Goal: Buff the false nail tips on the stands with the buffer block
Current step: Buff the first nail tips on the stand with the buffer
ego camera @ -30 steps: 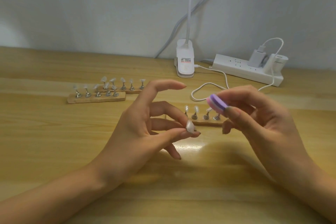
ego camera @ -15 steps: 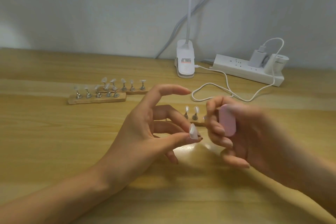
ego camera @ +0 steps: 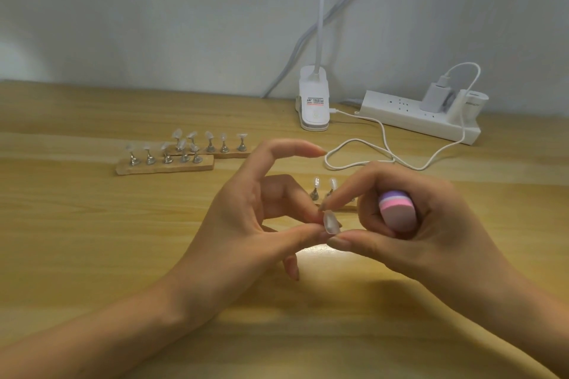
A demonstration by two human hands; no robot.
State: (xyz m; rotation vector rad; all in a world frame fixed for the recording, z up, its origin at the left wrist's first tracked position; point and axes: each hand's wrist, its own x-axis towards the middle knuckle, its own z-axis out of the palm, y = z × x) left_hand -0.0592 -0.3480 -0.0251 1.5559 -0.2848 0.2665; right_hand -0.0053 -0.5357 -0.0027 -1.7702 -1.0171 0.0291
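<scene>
My left hand (ego camera: pixel 246 224) pinches a clear false nail tip (ego camera: pixel 329 222) between thumb and middle finger, its index finger raised. My right hand (ego camera: pixel 425 224) holds the pink and purple buffer block (ego camera: pixel 397 209) curled in its palm, while its index finger and thumb tip touch the same nail tip from the right. Behind the hands stands a wooden stand (ego camera: pixel 341 206) with clear tips on metal pegs, mostly hidden by my fingers. Two more stands (ego camera: pixel 164 167) with several tips sit at the left.
A white clip lamp base (ego camera: pixel 314 101) stands at the back of the wooden desk (ego camera: pixel 77 240). A white power strip (ego camera: pixel 421 117) with chargers lies at the back right, and a white cable (ego camera: pixel 369 148) loops just behind my hands.
My right hand has tucked the buffer block into its palm and moved left, bringing its index finger and thumb onto the nail tip. My left hand keeps holding the tip in place.
</scene>
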